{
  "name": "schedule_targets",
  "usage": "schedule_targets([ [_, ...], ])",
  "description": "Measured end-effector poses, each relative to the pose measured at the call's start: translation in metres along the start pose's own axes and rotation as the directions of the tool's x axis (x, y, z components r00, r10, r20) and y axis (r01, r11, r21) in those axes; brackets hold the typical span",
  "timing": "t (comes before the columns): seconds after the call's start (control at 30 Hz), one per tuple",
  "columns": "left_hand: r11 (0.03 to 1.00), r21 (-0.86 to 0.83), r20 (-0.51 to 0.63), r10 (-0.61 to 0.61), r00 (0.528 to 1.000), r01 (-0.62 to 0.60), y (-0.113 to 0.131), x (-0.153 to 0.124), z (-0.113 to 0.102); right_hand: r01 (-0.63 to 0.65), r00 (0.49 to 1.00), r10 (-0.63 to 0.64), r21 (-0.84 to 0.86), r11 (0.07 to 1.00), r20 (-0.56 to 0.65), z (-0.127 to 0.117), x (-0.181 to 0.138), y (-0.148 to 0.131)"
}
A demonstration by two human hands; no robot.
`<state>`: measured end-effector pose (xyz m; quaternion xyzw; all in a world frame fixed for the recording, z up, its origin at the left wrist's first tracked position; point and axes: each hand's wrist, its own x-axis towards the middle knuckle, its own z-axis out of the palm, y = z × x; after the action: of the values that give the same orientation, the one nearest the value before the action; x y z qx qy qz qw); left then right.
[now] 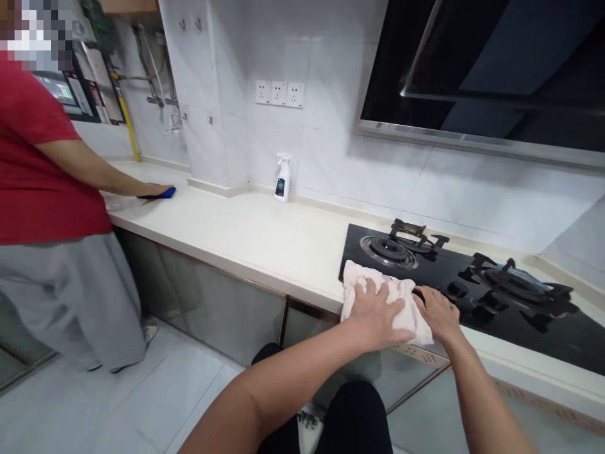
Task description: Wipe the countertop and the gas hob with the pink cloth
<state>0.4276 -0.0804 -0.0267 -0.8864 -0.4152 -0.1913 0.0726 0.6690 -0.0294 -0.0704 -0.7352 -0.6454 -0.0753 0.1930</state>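
A white cloth (pixel 366 282) lies bunched at the front left corner of the black glass gas hob (pixel 472 302). My left hand (pixel 375 315) presses flat on the cloth, fingers spread over it. Just to its right, my right hand (pixel 437 312) rests on the cloth's right edge and the hob's front rim, fingers bent down onto them. The hob has two burners with black pan supports (pixel 401 243), one on the left and one on the right.
A white spray bottle (pixel 282 178) stands on the cream worktop (pixel 246 233) by the tiled wall. At the left, a person in a red top wipes the worktop with a blue cloth (pixel 158 193). A dark extractor hood (pixel 482 69) hangs above the hob.
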Motion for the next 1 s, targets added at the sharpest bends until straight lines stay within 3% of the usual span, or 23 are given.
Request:
schedule_targets([
  [0.1, 0.992, 0.087, -0.046, 0.097, 0.994, -0.093, -0.013, -0.014, 0.004, -0.008, 1.0, 0.008, 0.005, 1.0, 0.006, -0.001, 0.0, 0.001],
  [0.2, 0.989, 0.094, -0.057, 0.119, 0.991, -0.113, -0.046, -0.028, 0.002, -0.008, 1.0, 0.007, 0.043, 0.999, 0.005, -0.002, 0.0, 0.003],
  [0.37, 1.0, 0.023, -0.088, -0.001, 0.996, 0.003, -0.131, -0.061, -0.01, 0.02, 1.0, -0.019, 0.087, 0.996, -0.014, 0.004, 0.002, 0.009],
  [0.53, 0.99, 0.012, -0.158, -0.136, 0.978, 0.139, -0.222, -0.108, -0.038, 0.019, 0.999, -0.015, 0.103, 0.995, -0.037, 0.008, 0.002, 0.011],
  [0.67, 0.973, 0.066, -0.163, -0.207, 0.965, 0.22, -0.263, -0.133, -0.059, 0.001, 0.999, 0.006, 0.151, 0.989, -0.046, 0.006, 0.001, 0.005],
  [0.73, 0.965, 0.086, -0.174, -0.23, 0.957, 0.247, -0.263, -0.137, -0.062, -0.013, 0.999, 0.02, 0.194, 0.981, -0.033, 0.002, 0.001, 0.001],
  [0.8, 0.969, 0.089, -0.182, -0.213, 0.96, 0.232, -0.248, -0.134, -0.056, -0.039, 0.999, 0.047, 0.254, 0.966, -0.023, -0.003, 0.003, -0.001],
  [0.9, 0.988, 0.058, -0.176, -0.131, 0.976, 0.143, -0.202, -0.119, -0.038, -0.072, 0.993, 0.102, 0.384, 0.921, -0.058, -0.01, 0.003, 0.001],
  [1.0, 0.997, 0.0, -0.159, -0.082, 0.984, 0.083, -0.141, -0.093, -0.017, -0.107, 0.972, 0.188, 0.452, 0.886, -0.14, -0.018, 0.001, 0.007],
])
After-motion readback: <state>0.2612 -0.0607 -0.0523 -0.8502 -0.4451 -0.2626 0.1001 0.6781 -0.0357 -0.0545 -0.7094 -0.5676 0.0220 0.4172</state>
